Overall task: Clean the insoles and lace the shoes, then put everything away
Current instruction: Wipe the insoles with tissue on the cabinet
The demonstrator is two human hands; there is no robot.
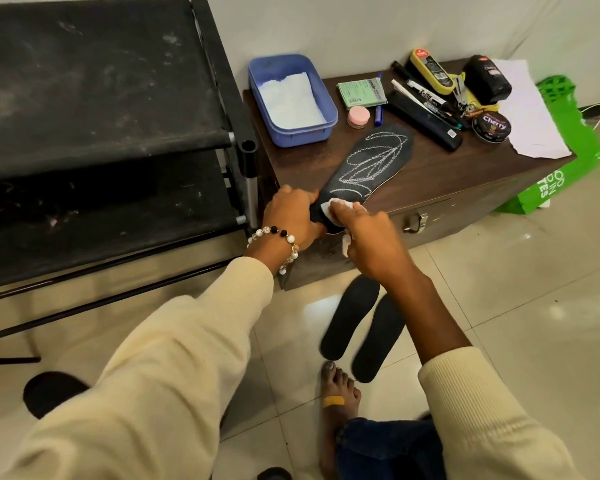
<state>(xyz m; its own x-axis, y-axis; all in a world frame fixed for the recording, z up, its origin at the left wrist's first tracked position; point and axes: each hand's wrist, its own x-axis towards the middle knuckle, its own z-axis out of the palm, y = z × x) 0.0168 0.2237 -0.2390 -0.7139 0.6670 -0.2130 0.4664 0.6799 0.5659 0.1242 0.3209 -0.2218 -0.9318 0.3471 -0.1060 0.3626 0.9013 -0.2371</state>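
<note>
Here, wiping of chalk-marked insole point(368, 164) on the desk point(430, 181).

Left to right: black fabric shoe rack point(101, 98), dusty, upper and left parts cut off by frame. Left hand point(291, 216), fingers curled round the insole's heel end, which it hides. Insole flat, dark, textured, looped white scribble on top; toe end points toward the wall. Right hand point(364, 233) pinches a crumpled white tissue point(329, 207) against the heel area; most of the tissue hidden under the fingers. Blue plastic tub point(291, 98) behind, white paper inside. Two plain black insoles point(361, 327) lie side by side on the tiled floor point(516, 323). Far right: pens, polish tin point(491, 125), small labels hard to read. Green bag point(575, 147) partly hidden behind desk.
</note>
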